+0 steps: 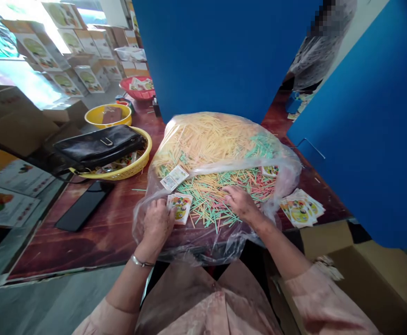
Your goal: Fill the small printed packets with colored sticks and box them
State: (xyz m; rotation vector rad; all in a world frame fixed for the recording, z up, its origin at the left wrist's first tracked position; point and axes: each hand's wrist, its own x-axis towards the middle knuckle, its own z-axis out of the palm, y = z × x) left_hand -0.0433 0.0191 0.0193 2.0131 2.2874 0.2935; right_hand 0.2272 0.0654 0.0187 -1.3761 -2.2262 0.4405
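A large clear plastic bag (287,167) lies on the table, its mouth spread towards me. Thin coloured sticks (206,190) in yellow, green and pink fill it. At the left of the opening, my left hand (159,222) has its thumb at the edge of a small printed packet (180,209), its fingers curled. My right hand (241,202) reaches in over the loose sticks, with thumb and bent fingers among them; its fingertips are partly hidden. Another packet (174,178), paler on its upper face, rests on the bag just above.
On the left stand a yellow basket (144,160) under a black handbag (98,144), a yellow bowl (91,116) and a dark flat phone-like slab (83,207). More printed packets (301,208) lie at right. Blue panels (220,56) rise behind; an open carton (367,274) is below right.
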